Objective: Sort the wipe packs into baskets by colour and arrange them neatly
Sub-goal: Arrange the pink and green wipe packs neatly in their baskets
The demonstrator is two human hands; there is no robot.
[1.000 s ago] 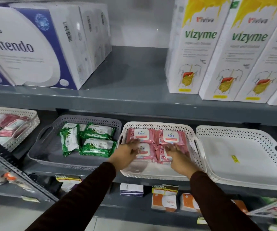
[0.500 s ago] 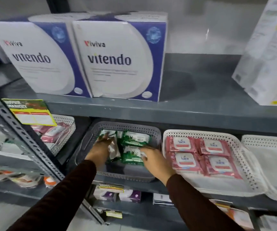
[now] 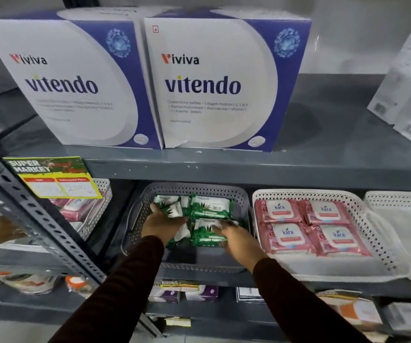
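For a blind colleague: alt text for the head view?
Both hands, left and right, rest on green wipe packs in a grey perforated plastic basket; beside it, four pink wipe packs fill a white perforated basket.

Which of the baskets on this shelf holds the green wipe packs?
The grey basket where both hands work. The white basket to its right holds four pink packs, and the white one to its left also holds pink ones.

Four pink wipe packs, at least three green wipe packs, four baskets, two Vitendo boxes.
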